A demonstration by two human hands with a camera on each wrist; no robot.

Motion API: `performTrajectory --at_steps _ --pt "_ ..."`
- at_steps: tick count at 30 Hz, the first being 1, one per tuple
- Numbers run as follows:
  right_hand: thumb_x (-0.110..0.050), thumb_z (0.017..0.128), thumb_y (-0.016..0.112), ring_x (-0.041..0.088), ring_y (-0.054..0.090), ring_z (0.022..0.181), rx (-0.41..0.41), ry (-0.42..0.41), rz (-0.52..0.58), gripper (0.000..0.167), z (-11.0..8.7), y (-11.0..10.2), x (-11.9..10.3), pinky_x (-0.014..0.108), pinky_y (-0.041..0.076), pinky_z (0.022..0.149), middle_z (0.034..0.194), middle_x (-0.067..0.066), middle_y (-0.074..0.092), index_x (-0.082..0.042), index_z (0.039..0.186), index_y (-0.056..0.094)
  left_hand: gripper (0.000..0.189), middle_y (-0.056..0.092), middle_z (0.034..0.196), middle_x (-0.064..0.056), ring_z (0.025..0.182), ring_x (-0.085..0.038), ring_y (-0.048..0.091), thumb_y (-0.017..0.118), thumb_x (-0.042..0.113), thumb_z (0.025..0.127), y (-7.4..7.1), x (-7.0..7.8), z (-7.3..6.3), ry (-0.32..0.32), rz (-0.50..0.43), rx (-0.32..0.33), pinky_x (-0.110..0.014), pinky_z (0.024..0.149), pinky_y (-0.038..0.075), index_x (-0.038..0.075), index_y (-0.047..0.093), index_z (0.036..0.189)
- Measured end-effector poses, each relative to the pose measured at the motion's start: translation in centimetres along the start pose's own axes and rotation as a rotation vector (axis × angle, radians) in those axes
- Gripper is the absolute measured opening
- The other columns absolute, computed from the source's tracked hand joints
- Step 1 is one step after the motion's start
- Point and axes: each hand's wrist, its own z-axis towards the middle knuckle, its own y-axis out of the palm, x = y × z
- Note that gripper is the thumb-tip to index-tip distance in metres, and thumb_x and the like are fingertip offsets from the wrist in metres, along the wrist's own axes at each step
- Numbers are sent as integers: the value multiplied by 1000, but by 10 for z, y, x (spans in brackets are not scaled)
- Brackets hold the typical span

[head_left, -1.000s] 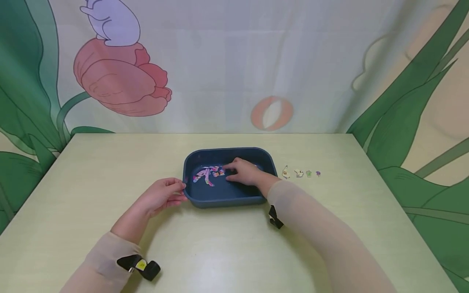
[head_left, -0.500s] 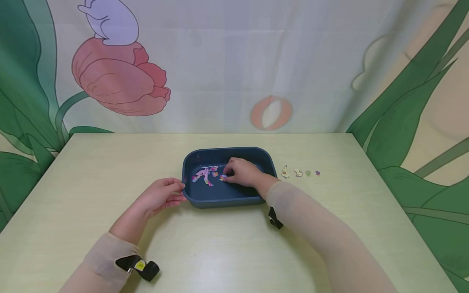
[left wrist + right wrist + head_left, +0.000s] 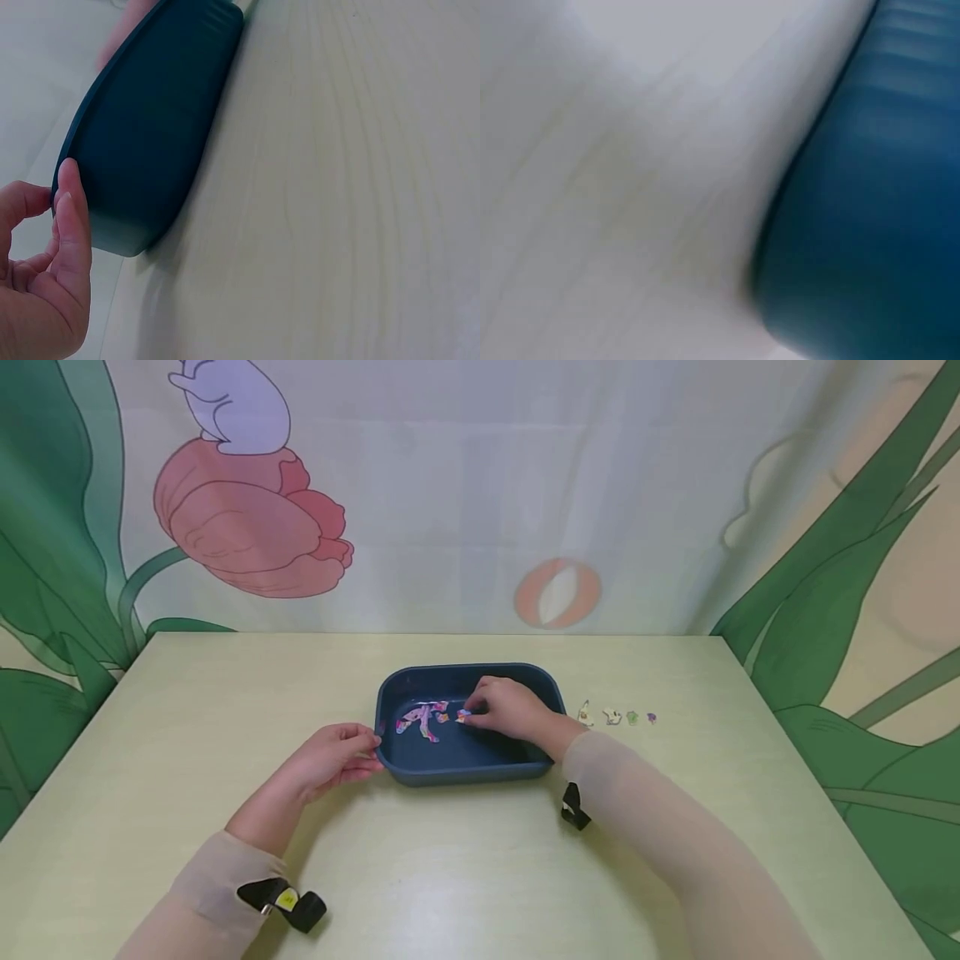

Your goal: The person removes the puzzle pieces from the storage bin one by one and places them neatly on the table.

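A dark blue rectangular tray (image 3: 465, 776) sits on the table in the head view. My left hand (image 3: 336, 758) pinches its left rim between thumb and fingers; the left wrist view shows these fingers (image 3: 73, 232) against the tray's outer wall (image 3: 150, 135). Inside the tray, my right hand (image 3: 513, 708) pinches a small colourful sticker-like cutout (image 3: 462, 716) between thumb and fingertips. Left of it on the tray floor lie several pink and purple cutouts (image 3: 424, 720). The right wrist view shows only the tray's side (image 3: 877, 217) and tabletop, with the right hand hidden.
To the right of the tray, small cutouts lie in a row on the pale wooden table (image 3: 450, 868): a yellowish one (image 3: 584, 714), a whitish one (image 3: 612, 717), a green one (image 3: 632, 718) and a purple one (image 3: 651, 718). A printed curtain (image 3: 435, 510) hangs behind.
The right hand has closed its fingertips on a small colourful cutout and shifted it slightly right and up, apart from the others. The left hand stays at the rim.
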Motion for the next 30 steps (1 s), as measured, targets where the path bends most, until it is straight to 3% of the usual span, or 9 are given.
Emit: performTrajectory --at_steps 13,22,30 --pt "-27 83 71 10 55 74 63 -93 60 20 -38 -21 15 23 47 67 88 -3 59 -11 94 74 30 58 78 -6 73 -15 66 50 12 95 0 1 0 -4 17 14 -23 67 54 -13 47 111" --pt "-17 81 73 11 52 68 108 -11 160 18 -66 -42 27 24 48 63 89 0 58 -7 96 73 29 58 78 -7 72 -17 66 51 11 95 0 2 3 6 10 14 -24 68 54 -13 48 110" --pt "-17 80 74 14 49 68 142 67 211 18 -83 -49 43 27 44 58 88 2 59 -8 95 73 31 59 79 -6 72 -16 66 50 11 95 -2 0 3 9 9 18 -25 69 54 -14 46 112"
